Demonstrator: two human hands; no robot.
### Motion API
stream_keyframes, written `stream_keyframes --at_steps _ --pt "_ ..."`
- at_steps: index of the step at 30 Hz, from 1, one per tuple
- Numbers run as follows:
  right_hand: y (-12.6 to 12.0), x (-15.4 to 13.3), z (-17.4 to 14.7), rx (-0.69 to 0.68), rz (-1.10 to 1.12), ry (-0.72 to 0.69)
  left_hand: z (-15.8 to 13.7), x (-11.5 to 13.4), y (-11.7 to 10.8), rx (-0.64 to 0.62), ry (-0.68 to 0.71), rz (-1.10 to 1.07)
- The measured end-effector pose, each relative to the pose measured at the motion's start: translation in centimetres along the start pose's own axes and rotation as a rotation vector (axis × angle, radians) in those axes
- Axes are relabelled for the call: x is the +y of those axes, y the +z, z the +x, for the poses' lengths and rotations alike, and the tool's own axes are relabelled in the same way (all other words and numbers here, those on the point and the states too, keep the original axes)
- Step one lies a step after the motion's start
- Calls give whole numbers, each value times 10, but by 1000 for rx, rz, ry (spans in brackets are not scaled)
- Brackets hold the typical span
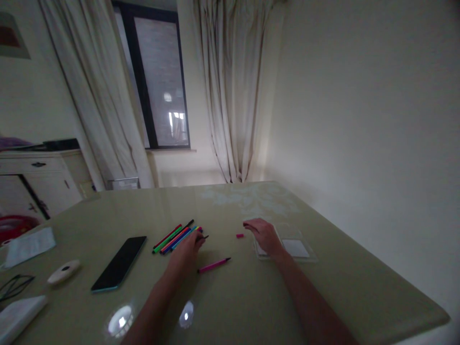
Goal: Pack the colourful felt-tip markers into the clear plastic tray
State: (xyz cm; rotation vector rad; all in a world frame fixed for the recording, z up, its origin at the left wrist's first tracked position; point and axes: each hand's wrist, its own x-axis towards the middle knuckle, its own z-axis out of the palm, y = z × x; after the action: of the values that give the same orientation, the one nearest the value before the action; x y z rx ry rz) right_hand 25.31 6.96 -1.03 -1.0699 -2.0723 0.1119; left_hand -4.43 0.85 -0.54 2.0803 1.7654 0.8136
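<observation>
My left hand (189,247) is closed at the right end of a row of coloured markers (172,241). A thin dark tip pokes out past its fingers, apparently of a marker; the rest of it is hidden by the hand. In front lies an uncapped magenta marker (214,265), its dark tip pointing right. A small magenta cap (239,235) rests on the table between the hands. My right hand (264,235) is open, fingers stretched to the left, above a clear plastic case (295,248) and partly covering it.
Left of the markers lies a black phone (120,263). A pale oval object (63,272), a white cloth or mask (30,245), a dark cable (16,286) and a white box (21,314) are at the table's left. The wall (377,143) borders the right edge.
</observation>
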Motion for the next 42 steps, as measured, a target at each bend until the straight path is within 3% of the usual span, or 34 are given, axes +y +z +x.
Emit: stream_keyframes --at_steps 3,8,13,16,19,21,25,28,31,34,42 --pt "-8 7 -1 2 -64 128 3 -10 2 69 104 -53" --pt "1 -19 -1 -95 -198 258 -6 7 20 -80 197 -74" --pt "4 -32 -1 -181 -357 320 -6 18 23 -140 150 -73" --pt "7 -32 -2 -228 -429 317 -3 12 15 -41 68 -2" --pt "10 -32 -3 -227 -449 320 -4 2 3 111 -85 222" --pt "10 -33 -3 -210 -439 319 -6 -5 -2 120 -138 375" --pt "12 -41 -2 -171 -319 256 -6 -4 -4 55 -136 483" --pt "18 -54 -2 -146 -125 111 -5 9 0 49 0 418" --pt "25 -69 -2 -241 2 -60 -7 23 5 -1 172 328" --pt "24 -74 -1 -329 26 -118 -11 33 8 -42 259 265" --pt "2 -58 3 -330 110 -144 -9 45 8 -102 214 243"
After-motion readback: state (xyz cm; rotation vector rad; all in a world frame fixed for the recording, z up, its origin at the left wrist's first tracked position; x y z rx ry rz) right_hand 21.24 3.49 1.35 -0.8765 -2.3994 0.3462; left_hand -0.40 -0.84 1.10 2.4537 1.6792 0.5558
